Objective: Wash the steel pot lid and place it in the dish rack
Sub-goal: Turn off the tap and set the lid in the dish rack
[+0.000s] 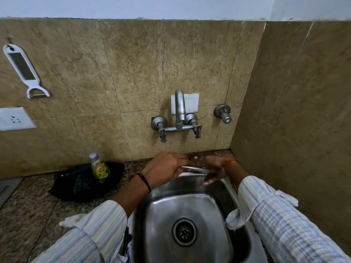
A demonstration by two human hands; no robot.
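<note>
The steel pot lid (193,169) shows only as a thin bright sliver, seen edge-on and roughly level above the back rim of the steel sink (190,204). My left hand (167,168) grips its left side from above. My right hand (214,168) holds its right side, fingers curled down under it. Most of the lid is hidden behind the two hands. It sits below and in front of the wall tap (180,109), from which I see no water running. No dish rack is in view.
A green dish soap bottle (99,168) stands in a black tray (83,185) on the granite counter (28,202) left of the sink. A white peeler (22,70) hangs on the tiled wall. A side wall closes in on the right.
</note>
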